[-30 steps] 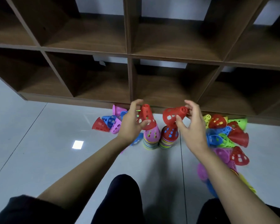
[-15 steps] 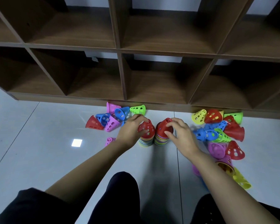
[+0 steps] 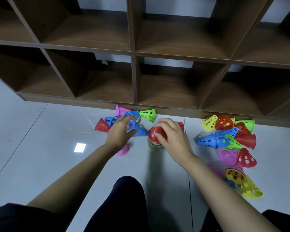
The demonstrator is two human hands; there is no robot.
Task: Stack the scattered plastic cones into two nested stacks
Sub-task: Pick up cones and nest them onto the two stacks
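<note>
Right hand (image 3: 173, 138) fingers cup the red-topped stack (image 3: 152, 138) beneath them to seat it; left hand (image 3: 119, 133) fingers straddle a blue cone (image 3: 140, 131), grip unclear.

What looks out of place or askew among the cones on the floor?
Nothing looks broken, but most cones lie tipped on their sides. One pink cone lies alone by the left wrist, apart from the left heap. On the right, a yellow cone lies farthest from the stack.

No readable text, label, number or sign shows anywhere.
</note>
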